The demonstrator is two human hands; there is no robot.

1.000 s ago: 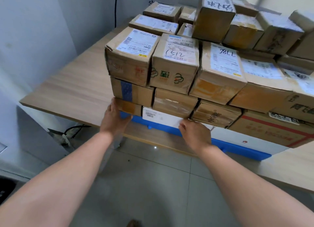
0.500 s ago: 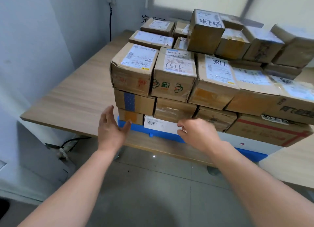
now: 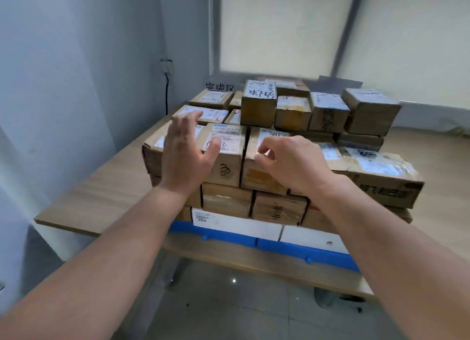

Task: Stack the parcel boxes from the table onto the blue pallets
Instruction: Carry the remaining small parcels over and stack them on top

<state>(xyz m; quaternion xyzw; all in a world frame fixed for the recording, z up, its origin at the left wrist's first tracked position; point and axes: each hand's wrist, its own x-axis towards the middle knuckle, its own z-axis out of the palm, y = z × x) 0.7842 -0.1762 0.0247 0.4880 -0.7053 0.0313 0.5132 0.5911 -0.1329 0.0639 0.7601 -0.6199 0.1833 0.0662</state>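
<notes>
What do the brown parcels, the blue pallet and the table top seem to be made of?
Brown parcels: cardboard, matte, with creased corners and glossy tape. Blue pallet: probably moulded plastic, uniform colour, smooth edge. Table top: wood-grain pattern, perhaps laminate; I cannot tell.

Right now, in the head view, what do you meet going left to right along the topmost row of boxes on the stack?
tall box with handwritten characters → box with yellowish tape → box with dark markings on its front → large plain brown box
</notes>
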